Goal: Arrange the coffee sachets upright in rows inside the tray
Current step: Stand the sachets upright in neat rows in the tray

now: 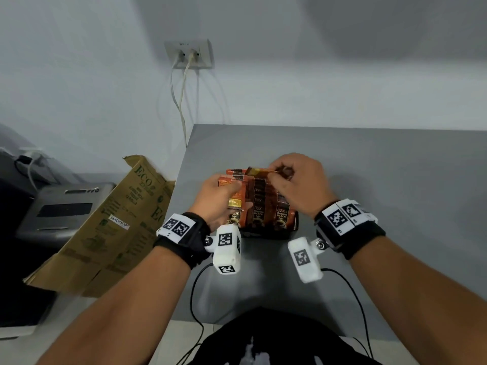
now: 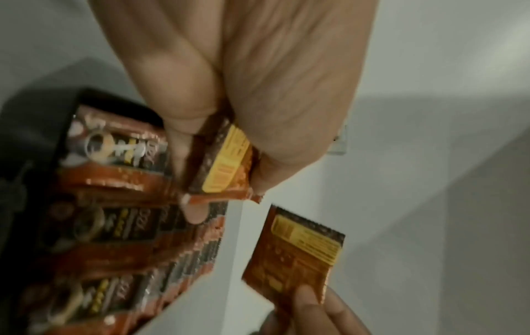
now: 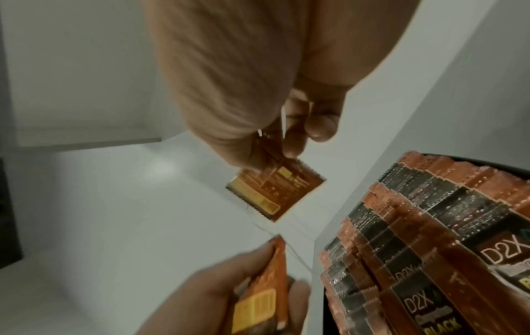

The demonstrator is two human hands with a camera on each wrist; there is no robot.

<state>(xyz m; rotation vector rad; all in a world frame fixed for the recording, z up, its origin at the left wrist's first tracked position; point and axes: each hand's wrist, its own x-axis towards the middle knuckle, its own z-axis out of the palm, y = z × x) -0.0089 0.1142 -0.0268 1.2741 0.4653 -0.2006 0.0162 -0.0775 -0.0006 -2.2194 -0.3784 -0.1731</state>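
A black tray (image 1: 295, 225) on the grey table (image 1: 382, 180) holds three rows of upright orange-and-black coffee sachets (image 1: 259, 206). My left hand (image 1: 232, 188) hovers over the tray's left row and grips a small bundle of sachets (image 2: 223, 163) between thumb and fingers. My right hand (image 1: 274, 177), above the tray's far side, pinches a single sachet (image 1: 259, 172) by one end, its printed back (image 3: 275, 190) showing. That sachet (image 2: 298, 256) hangs free of the rows (image 3: 430, 238). The tray's far part is hidden behind both hands.
A brown cardboard box flap (image 1: 110, 225) leans just left of the table edge, with a grey printer (image 1: 63, 209) behind it. Cables hang from a wall socket (image 1: 188, 54). Black wrist-camera cables (image 1: 195, 299) trail over the table's near edge.
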